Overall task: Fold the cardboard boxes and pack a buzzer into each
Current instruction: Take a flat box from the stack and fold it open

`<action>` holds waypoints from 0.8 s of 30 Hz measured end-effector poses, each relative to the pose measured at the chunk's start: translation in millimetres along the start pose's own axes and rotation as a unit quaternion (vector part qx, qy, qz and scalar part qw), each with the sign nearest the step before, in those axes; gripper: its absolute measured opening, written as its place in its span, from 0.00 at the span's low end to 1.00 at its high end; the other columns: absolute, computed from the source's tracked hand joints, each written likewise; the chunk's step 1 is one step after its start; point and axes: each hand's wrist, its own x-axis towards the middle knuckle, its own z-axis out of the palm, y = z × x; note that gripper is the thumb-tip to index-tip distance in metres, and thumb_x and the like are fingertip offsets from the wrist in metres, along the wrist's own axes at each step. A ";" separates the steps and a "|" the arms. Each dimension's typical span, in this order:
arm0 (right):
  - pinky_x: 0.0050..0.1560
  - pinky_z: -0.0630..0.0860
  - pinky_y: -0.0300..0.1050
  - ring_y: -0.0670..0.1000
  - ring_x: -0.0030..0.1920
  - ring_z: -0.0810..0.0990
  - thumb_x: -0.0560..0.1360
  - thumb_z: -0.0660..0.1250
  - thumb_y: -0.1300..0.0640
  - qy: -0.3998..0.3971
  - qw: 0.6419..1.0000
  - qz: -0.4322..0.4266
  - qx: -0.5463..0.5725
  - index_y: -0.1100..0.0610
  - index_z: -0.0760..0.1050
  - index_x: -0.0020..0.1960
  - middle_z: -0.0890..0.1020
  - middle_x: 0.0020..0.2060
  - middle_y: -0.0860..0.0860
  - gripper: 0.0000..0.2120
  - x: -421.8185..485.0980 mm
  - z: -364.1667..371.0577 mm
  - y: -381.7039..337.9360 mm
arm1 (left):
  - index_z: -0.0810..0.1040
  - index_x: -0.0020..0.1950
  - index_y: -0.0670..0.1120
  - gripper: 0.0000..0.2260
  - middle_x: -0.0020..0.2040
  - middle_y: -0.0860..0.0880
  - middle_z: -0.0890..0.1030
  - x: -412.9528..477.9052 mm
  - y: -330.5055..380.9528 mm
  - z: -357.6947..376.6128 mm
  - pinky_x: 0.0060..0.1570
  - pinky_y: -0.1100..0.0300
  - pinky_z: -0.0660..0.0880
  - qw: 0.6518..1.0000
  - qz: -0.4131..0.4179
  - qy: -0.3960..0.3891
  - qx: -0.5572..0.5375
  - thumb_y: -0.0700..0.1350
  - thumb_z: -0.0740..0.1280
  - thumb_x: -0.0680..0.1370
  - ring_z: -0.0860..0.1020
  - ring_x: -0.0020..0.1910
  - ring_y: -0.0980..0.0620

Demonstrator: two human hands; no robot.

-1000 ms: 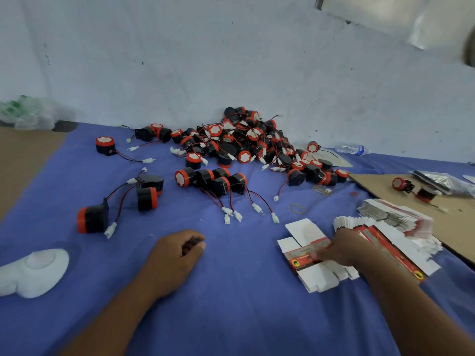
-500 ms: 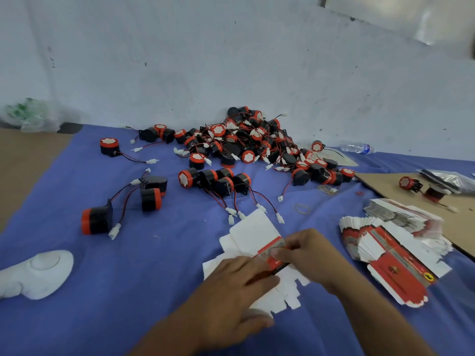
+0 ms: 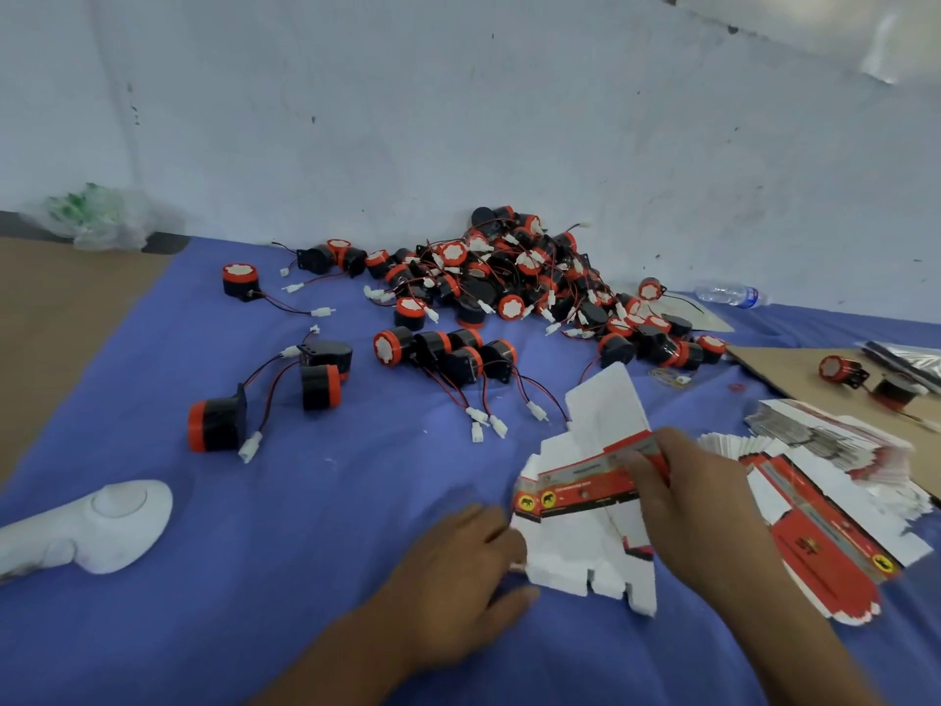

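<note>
A flat red and white cardboard box blank (image 3: 585, 489) lies on the blue cloth in front of me, its upper flap raised. My right hand (image 3: 687, 496) grips its red middle band from the right. My left hand (image 3: 458, 552) pinches the blank's lower left edge. A big pile of black and orange buzzers (image 3: 514, 282) with red and black wires lies against the wall. A row of buzzers (image 3: 443, 351) sits nearer me, and several loose ones (image 3: 318, 379) lie to the left. A stack of flat blanks (image 3: 835, 507) is fanned out at my right.
A white moulded object (image 3: 102, 522) lies at the near left. Brown cardboard sheets (image 3: 61, 308) flank the blue cloth (image 3: 254, 578) on both sides; the right one carries two buzzers (image 3: 840, 372) and a plastic bag. A water bottle (image 3: 728, 294) lies by the wall.
The blank went from beside the stack towards the middle, held by my right hand. My left hand came off the cloth and took its left edge. The blank now opens up.
</note>
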 end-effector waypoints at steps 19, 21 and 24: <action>0.24 0.77 0.51 0.61 0.31 0.82 0.79 0.61 0.64 -0.097 0.926 0.141 0.337 0.49 0.77 0.49 0.85 0.36 0.53 0.11 -24.4 23.8 -30.1 | 0.82 0.48 0.43 0.06 0.50 0.49 0.79 6.6 19.4 -3.7 0.45 0.56 0.75 0.975 0.095 0.199 -0.039 0.38 0.69 0.72 0.77 0.45 0.48; 0.29 0.80 0.55 0.58 0.33 0.83 0.79 0.61 0.63 -0.088 0.935 0.139 0.315 0.49 0.77 0.49 0.86 0.38 0.51 0.10 -23.5 26.0 -29.6 | 0.80 0.46 0.43 0.03 0.48 0.49 0.79 7.3 21.3 -3.3 0.43 0.54 0.75 0.976 0.090 0.197 -0.004 0.37 0.68 0.74 0.76 0.43 0.48; 0.37 0.82 0.57 0.52 0.36 0.85 0.80 0.62 0.62 -0.081 0.938 0.142 0.306 0.49 0.77 0.51 0.87 0.40 0.46 0.09 -23.4 28.9 -30.5 | 0.78 0.42 0.43 0.04 0.45 0.48 0.79 8.3 23.4 -3.1 0.40 0.52 0.74 0.974 0.082 0.205 0.045 0.36 0.66 0.76 0.75 0.40 0.47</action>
